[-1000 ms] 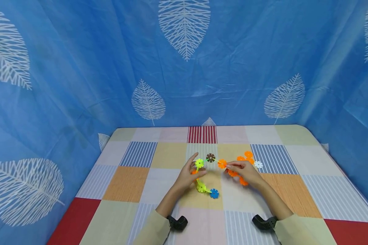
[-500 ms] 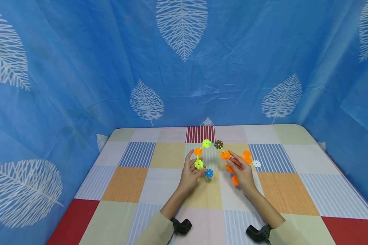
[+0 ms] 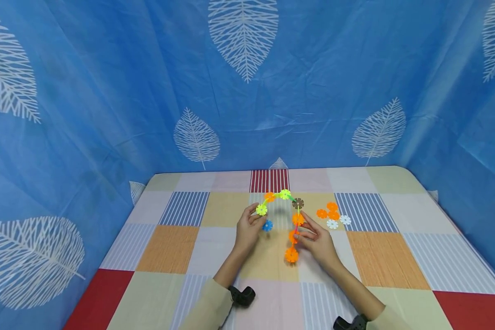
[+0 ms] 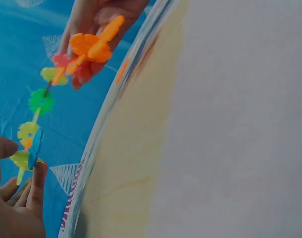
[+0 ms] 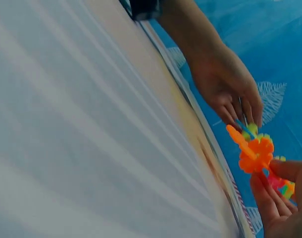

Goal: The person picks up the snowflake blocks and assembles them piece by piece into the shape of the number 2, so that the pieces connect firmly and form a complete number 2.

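Observation:
A chain of interlocking flower-shaped plastic discs arches between both hands in the head view. My left hand (image 3: 247, 229) pinches its left part by a yellow-green disc (image 3: 261, 209), with a blue disc (image 3: 267, 225) just below the fingers. Along the top run an orange disc, another yellow-green disc (image 3: 285, 195) and a brown disc (image 3: 298, 203). My right hand (image 3: 318, 243) pinches the right part among orange discs, the lowest orange disc (image 3: 291, 255) hanging free. In the left wrist view, green disc (image 4: 41, 101) and pink disc (image 4: 62, 60) also show within the chain.
Loose orange discs (image 3: 333, 215) lie in a small cluster right of the chain, with two white discs (image 3: 332, 224) beside them. A patchwork cloth (image 3: 268, 298) covers the table. Blue leaf-printed curtain (image 3: 313, 91) hangs behind and at both sides.
The chain has been raised and turned, its orange end swinging left. My right hand has moved slightly left and down, uncovering a second white disc. The blue disc has shifted up and left.

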`<state>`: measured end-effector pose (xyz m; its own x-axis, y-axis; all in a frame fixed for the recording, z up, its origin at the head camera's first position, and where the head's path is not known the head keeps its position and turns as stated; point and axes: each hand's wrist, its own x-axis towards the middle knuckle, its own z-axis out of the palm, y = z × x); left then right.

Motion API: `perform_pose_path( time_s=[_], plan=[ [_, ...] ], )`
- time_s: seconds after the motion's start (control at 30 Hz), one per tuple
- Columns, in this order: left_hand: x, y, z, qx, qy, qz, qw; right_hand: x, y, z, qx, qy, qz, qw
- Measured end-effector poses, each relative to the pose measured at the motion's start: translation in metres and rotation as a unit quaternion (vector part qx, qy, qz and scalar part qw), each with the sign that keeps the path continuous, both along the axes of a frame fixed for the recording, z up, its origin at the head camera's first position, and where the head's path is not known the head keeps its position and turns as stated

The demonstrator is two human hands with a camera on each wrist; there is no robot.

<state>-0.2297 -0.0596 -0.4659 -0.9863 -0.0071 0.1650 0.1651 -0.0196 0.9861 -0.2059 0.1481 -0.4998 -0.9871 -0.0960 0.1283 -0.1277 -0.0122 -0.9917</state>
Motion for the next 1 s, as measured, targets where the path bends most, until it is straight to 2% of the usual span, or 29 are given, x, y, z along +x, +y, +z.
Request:
perform_pose_path(
  time_s=[0.07, 0.17, 0.23, 0.3, 0.47, 0.6, 0.8, 0.9, 1.0],
  plan=[
    [-0.004, 0.000, -0.002, -0.021, 0.006, 0.010, 0.9997, 0.002, -0.004, -0.002, 0.019, -0.017, -0.021, 0.9994],
    [-0.016, 0.001, -0.016, -0.038, 0.014, 0.023, 0.9989, 0.004, -0.009, -0.003, 0.099, -0.009, -0.063, 0.9930],
    [-0.024, 0.002, -0.026, -0.051, 0.016, 0.032, 0.9981, 0.004, -0.012, -0.004, 0.157, 0.006, -0.088, 0.9836],
    [-0.031, 0.003, -0.036, -0.063, 0.011, 0.040, 0.9972, 0.003, -0.013, -0.006, 0.215, 0.027, -0.113, 0.9696],
    [-0.035, 0.004, -0.043, -0.114, 0.019, 0.065, 0.9911, -0.001, -0.017, -0.010, 0.304, 0.056, -0.149, 0.9393],
    [-0.035, 0.002, -0.045, -0.135, 0.018, 0.077, 0.9877, -0.003, -0.022, -0.012, 0.320, 0.065, -0.157, 0.9321],
    [-0.037, 0.001, -0.046, -0.132, 0.013, 0.080, 0.9879, -0.004, -0.030, -0.016, 0.330, 0.082, -0.175, 0.9238],
    [-0.038, 0.000, -0.047, -0.133, 0.011, 0.083, 0.9876, -0.002, -0.032, -0.015, 0.334, 0.084, -0.180, 0.9215],
    [-0.037, -0.002, -0.047, -0.122, 0.005, 0.080, 0.9893, -0.001, -0.030, -0.015, 0.326, 0.086, -0.182, 0.9235]
  ],
)
